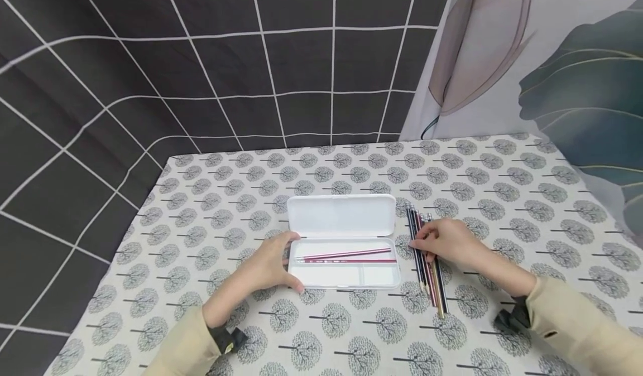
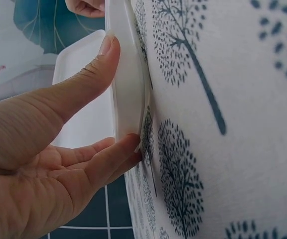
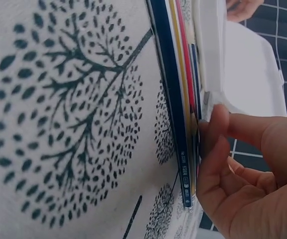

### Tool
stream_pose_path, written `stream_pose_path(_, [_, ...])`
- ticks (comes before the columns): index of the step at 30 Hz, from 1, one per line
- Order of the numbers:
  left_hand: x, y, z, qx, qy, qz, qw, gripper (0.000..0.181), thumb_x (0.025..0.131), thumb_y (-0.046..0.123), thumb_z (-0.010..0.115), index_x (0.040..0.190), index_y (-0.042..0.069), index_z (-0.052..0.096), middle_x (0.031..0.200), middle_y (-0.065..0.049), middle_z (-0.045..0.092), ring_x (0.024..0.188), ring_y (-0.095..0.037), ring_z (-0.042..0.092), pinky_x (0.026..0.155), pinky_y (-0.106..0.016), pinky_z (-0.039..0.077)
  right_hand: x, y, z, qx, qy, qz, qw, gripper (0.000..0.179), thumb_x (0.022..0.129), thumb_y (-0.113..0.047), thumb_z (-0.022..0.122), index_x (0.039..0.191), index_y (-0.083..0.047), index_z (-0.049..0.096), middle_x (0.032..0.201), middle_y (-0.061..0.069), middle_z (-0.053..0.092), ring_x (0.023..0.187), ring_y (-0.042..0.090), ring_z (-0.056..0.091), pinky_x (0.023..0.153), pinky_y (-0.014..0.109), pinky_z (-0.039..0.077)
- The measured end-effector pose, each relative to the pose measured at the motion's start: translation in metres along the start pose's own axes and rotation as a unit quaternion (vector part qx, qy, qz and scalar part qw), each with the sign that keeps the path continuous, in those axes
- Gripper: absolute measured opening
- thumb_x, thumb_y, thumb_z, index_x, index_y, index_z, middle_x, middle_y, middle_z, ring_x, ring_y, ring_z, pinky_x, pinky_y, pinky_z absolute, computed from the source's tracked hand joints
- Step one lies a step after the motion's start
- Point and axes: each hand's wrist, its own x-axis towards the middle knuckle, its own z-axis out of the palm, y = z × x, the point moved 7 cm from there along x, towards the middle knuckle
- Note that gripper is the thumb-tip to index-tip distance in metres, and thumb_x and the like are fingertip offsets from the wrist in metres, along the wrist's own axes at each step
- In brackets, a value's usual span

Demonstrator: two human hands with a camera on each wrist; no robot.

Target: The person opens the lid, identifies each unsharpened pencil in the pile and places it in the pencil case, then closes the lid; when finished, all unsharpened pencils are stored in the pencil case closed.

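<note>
An open white pencil case lies on the table, lid tipped back. Two dark red pencils rest inside. My left hand holds the case's left end, thumb at the front edge and fingers round the back corner; the left wrist view shows the thumb along the white side wall. Right of the case lies a loose bundle of pencils, dark blue, red and gold. Over its middle, my right hand pinches at a dark pencil with curled fingers; the fingertips partly cover the pencils.
A white cloth printed with grey trees covers the table. Behind the table hangs a dark curtain with a white grid, and at the right a pale leaf-patterned curtain. The case has a small compartment at its right.
</note>
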Motion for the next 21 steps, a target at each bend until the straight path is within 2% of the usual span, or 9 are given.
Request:
stream_pose_path(2, [0.000, 0.000, -0.001, 0.000, 0.001, -0.001, 1.0000, 0.107, 0.041, 0.029, 0.092, 0.132, 0.001, 0.045, 0.131, -0.017, 0.051, 0.120, -0.033, 0.048, 0.104, -0.046, 0.039, 0.002, -0.001, -0.001, -0.003, 0.002, -0.001, 1.0000, 0.022, 0.085, -0.026, 0.066, 0.090, -0.005, 0.068, 0.057, -0.003, 0.060, 0.052, 0.012, 0.061, 0.080, 0.043, 0.051])
stream_pose_path(3, [0.000, 0.000, -0.001, -0.001, 0.001, -0.002, 1.0000, 0.107, 0.041, 0.029, 0.092, 0.132, 0.001, 0.044, 0.132, -0.017, 0.051, 0.121, -0.033, 0.048, 0.104, -0.046, 0.039, 0.002, -0.001, -0.001, -0.001, 0.002, 0.002, 1.0000, 0.023, 0.085, -0.026, 0.065, 0.091, -0.004, 0.067, 0.057, -0.003, 0.060, 0.052, 0.012, 0.060, 0.075, 0.040, 0.052])
stream_pose_path(5, [-0.001, 0.001, -0.002, -0.002, 0.001, -0.002, 1.0000, 0.106, 0.042, 0.028, 0.092, 0.132, 0.000, 0.044, 0.132, -0.018, 0.051, 0.121, -0.033, 0.047, 0.104, -0.046, 0.039, 0.002, 0.000, -0.002, 0.007, 0.000, 0.003, 1.0000, 0.023, 0.086, -0.025, 0.064, 0.090, -0.002, 0.067, 0.058, -0.001, 0.059, 0.052, 0.012, 0.060, 0.062, 0.030, 0.052])
stream_pose_path(7, [-0.001, 0.001, -0.001, -0.001, 0.002, -0.001, 1.0000, 0.106, 0.042, 0.028, 0.092, 0.133, 0.000, 0.044, 0.132, -0.018, 0.051, 0.121, -0.033, 0.047, 0.104, -0.047, 0.038, 0.001, 0.001, -0.003, 0.015, -0.003, 0.007, 0.9999, 0.025, 0.088, -0.024, 0.062, 0.092, 0.000, 0.066, 0.058, 0.000, 0.058, 0.050, 0.013, 0.059, 0.048, 0.023, 0.047])
stream_pose_path(9, [-0.001, 0.002, -0.001, -0.001, 0.002, 0.001, 1.0000, 0.106, 0.041, 0.028, 0.092, 0.132, 0.001, 0.045, 0.131, -0.018, 0.051, 0.121, -0.033, 0.048, 0.104, -0.048, 0.038, 0.000, 0.004, -0.005, 0.020, -0.003, 0.007, 0.9998, 0.026, 0.088, -0.024, 0.061, 0.094, 0.002, 0.065, 0.057, 0.001, 0.058, 0.049, 0.014, 0.058, 0.039, 0.021, 0.041])
stream_pose_path(12, [-0.001, 0.002, -0.002, -0.001, 0.003, 0.005, 1.0000, 0.106, 0.041, 0.029, 0.092, 0.132, 0.001, 0.045, 0.131, -0.017, 0.052, 0.120, -0.033, 0.048, 0.104, -0.048, 0.039, -0.001, 0.009, -0.008, 0.010, 0.004, 0.004, 0.9999, 0.025, 0.089, -0.022, 0.061, 0.094, 0.002, 0.065, 0.056, 0.000, 0.057, 0.048, 0.014, 0.056, 0.036, 0.021, 0.040])
stream_pose_path(21, [-0.001, 0.003, -0.002, 0.009, 0.001, 0.003, 1.0000, 0.106, 0.042, 0.030, 0.091, 0.132, 0.000, 0.045, 0.130, -0.018, 0.052, 0.119, -0.034, 0.049, 0.102, -0.048, 0.040, -0.003, 0.009, -0.012, -0.017, 0.019, -0.012, 0.9996, 0.019, 0.083, -0.022, 0.068, 0.084, -0.003, 0.065, 0.055, -0.002, 0.055, 0.049, 0.014, 0.055, 0.041, 0.022, 0.042])
